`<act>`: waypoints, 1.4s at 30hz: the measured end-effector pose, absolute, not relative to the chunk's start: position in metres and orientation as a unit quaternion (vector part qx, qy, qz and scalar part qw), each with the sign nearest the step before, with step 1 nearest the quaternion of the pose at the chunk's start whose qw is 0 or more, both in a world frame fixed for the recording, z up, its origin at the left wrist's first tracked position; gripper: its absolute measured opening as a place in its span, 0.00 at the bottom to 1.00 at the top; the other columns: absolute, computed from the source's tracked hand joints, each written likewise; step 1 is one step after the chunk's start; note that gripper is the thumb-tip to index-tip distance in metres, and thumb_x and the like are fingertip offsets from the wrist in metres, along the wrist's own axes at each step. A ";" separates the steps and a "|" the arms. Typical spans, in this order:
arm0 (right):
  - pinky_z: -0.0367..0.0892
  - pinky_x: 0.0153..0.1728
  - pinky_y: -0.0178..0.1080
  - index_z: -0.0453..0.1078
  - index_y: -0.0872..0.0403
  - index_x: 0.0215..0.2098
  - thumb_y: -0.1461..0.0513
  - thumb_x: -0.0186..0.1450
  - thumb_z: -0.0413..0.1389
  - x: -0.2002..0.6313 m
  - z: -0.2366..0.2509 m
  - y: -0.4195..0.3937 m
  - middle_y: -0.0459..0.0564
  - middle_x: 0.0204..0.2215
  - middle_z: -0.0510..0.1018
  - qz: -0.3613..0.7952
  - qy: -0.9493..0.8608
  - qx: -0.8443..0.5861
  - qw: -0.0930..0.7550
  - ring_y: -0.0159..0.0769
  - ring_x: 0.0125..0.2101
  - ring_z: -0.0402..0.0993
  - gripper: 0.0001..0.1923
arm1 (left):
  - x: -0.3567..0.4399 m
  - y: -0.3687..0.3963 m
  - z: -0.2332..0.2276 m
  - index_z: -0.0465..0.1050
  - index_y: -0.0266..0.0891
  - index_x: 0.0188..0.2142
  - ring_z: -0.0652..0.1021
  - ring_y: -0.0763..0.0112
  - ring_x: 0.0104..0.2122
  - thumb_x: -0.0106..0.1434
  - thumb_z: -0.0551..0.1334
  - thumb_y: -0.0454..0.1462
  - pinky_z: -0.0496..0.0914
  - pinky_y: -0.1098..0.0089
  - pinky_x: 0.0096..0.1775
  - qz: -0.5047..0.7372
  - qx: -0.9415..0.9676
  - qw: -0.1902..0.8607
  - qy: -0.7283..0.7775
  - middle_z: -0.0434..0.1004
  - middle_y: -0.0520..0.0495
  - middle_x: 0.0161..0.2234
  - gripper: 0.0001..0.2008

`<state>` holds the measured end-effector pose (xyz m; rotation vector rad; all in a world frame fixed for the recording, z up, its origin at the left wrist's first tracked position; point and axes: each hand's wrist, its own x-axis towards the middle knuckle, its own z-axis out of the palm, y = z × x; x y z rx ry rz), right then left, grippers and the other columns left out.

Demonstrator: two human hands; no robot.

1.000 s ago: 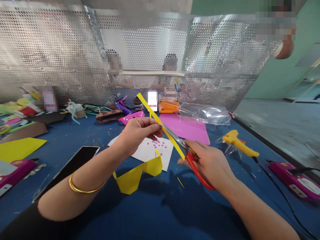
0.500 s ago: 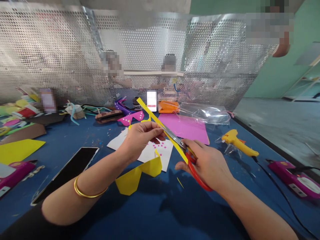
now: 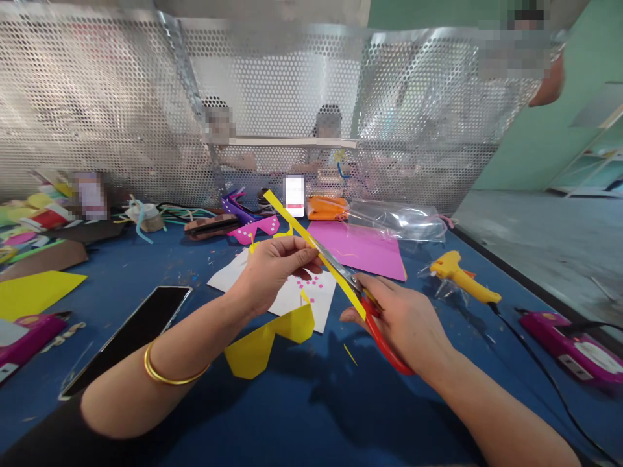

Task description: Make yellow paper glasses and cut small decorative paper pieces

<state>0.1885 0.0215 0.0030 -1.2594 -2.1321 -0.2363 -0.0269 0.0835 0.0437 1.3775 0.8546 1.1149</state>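
My left hand (image 3: 275,267) pinches a long yellow paper strip (image 3: 290,218) above the blue table (image 3: 292,402); the strip slants from upper left to lower right. My right hand (image 3: 402,321) grips red-handled scissors (image 3: 374,324) whose metal blades lie along the strip close to my left fingers. Below the hands a yellow zigzag paper shape (image 3: 265,337) lies partly on a white sheet (image 3: 292,295) dotted with small pink squares.
A dark phone (image 3: 131,334) lies at my left forearm. A pink sheet (image 3: 357,250), clear plastic bag (image 3: 396,220), yellow glue gun (image 3: 462,275) with its cord and magenta devices (image 3: 572,344) sit to the right. Paper scraps crowd the left. A perforated metal screen (image 3: 121,104) backs the table, with people behind it.
The hands, strip and scissors have shifted only slightly; the blades stay along the strip.
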 end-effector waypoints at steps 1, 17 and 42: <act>0.71 0.26 0.40 0.72 0.58 0.45 0.40 0.69 0.45 0.189 0.003 0.022 0.56 0.33 0.82 -0.089 -0.813 -0.478 0.322 0.44 0.30 0.81 0.31 | -0.027 0.084 0.044 0.77 0.38 0.26 0.77 0.76 0.25 0.57 0.68 0.38 0.70 0.75 0.28 0.470 0.582 0.554 0.365 0.79 0.51 0.24 0.06; 0.70 0.27 0.39 0.73 0.57 0.47 0.40 0.69 0.46 0.192 0.004 0.024 0.53 0.31 0.82 -0.065 -0.816 -0.479 0.317 0.42 0.29 0.80 0.31 | -0.036 0.088 0.055 0.78 0.37 0.28 0.79 0.72 0.27 0.55 0.69 0.40 0.71 0.73 0.29 0.478 0.588 0.532 0.379 0.80 0.48 0.26 0.08; 0.68 0.26 0.39 0.69 0.55 0.47 0.50 0.69 0.52 0.186 0.003 0.021 0.51 0.33 0.82 -0.007 -0.806 -0.513 0.294 0.40 0.27 0.80 0.19 | -0.026 0.082 0.042 0.75 0.38 0.26 0.77 0.75 0.26 0.55 0.69 0.39 0.70 0.73 0.31 0.482 0.559 0.561 0.375 0.79 0.51 0.25 0.07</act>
